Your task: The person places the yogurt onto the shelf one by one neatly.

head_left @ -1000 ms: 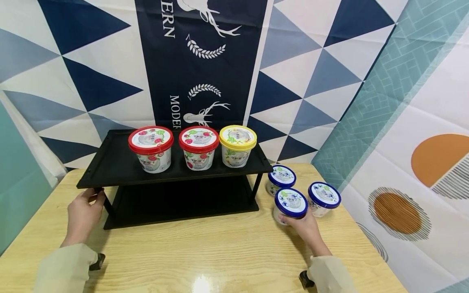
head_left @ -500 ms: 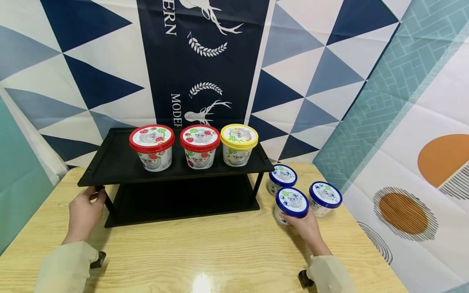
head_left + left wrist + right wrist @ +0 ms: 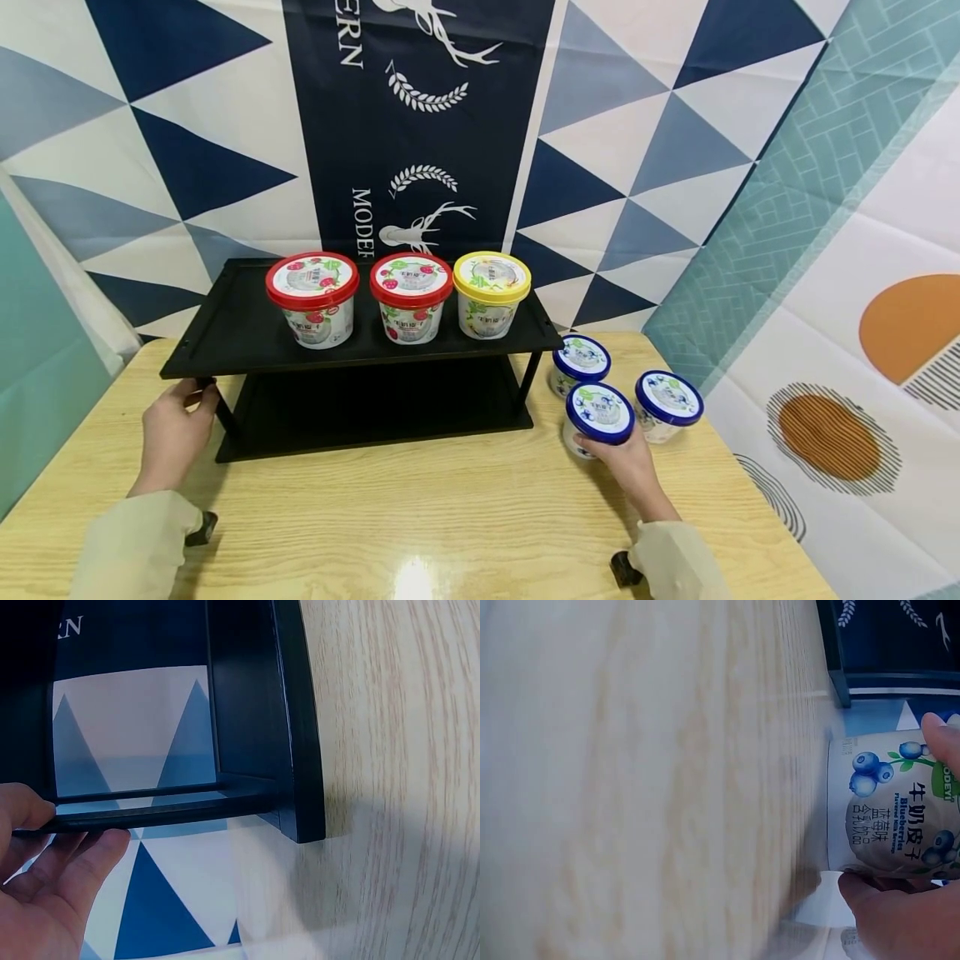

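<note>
My left hand point(image 3: 174, 437) grips the left front leg of a black two-tier shelf point(image 3: 225, 321), just under its upper board. In the left wrist view, thumb and fingers point(image 3: 105, 855) lie on either side of that leg. My right hand point(image 3: 632, 468) holds a blue-lidded blueberry milk cup point(image 3: 600, 412) by its side, right of the shelf. In the right wrist view, its printed wall point(image 3: 885, 802) shows between thumb and fingers, with the base close to the tabletop; contact there is hard to tell. Two more blue-lidded cups stand beside it, one behind point(image 3: 581, 358) and one to the right point(image 3: 669, 398).
On the upper board stand two red-lidded cups point(image 3: 313, 300) point(image 3: 411, 298) and a yellow-lidded cup point(image 3: 491, 296). The lower board point(image 3: 375, 408) lies near the wooden tabletop point(image 3: 390, 517). Patterned cloth point(image 3: 420, 125) hangs behind and on the right.
The head view has shifted very slightly. Both hands keep their holds, and the cups and shelf stay where they were.
</note>
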A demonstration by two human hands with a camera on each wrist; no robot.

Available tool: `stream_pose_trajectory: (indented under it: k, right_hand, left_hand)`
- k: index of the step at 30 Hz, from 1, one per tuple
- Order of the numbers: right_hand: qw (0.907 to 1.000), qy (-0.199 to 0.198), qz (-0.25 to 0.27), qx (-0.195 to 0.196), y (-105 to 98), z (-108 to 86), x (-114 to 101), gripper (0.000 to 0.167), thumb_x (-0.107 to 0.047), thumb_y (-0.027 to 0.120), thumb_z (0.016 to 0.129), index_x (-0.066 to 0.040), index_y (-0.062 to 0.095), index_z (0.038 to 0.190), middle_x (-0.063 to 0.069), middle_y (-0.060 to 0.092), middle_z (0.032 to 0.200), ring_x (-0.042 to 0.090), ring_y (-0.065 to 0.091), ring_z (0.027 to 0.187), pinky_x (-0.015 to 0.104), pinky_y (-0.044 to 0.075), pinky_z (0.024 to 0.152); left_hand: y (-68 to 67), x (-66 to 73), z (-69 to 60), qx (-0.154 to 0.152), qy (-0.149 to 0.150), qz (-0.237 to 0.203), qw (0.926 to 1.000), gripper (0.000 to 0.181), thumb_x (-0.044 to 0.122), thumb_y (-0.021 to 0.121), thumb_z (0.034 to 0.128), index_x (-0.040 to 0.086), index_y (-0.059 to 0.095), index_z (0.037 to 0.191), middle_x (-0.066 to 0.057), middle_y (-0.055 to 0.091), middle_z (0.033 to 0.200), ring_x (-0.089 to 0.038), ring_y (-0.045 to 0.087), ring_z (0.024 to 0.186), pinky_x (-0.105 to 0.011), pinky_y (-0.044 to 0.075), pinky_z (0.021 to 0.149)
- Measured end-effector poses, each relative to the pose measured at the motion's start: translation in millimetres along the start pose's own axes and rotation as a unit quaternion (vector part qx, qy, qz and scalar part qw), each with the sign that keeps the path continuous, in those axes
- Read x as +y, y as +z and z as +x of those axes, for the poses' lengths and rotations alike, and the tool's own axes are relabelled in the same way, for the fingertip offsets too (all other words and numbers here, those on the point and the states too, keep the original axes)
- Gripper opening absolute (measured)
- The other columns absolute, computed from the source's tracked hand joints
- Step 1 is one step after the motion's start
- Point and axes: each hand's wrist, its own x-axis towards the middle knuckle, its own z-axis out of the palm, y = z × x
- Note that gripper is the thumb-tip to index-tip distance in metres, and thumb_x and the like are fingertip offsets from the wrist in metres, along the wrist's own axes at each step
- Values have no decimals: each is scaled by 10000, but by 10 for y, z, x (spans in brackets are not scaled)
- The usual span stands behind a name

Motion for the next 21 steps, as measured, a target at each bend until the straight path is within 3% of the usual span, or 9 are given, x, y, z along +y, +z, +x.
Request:
stream_pose_trajectory:
  k: [21]
  right_hand:
    - [9998,-16,-168,105,5,-17,-17,1057,-277,808,723,-68,116,1494,202,298,1483,342,294,1369,502,224,1120]
  left_hand:
    - [11,-11,4,24,-14,66,10000,315,151,451,949,-66,608,1115,-305,600,1123,-434,597,1012,-48,303,556]
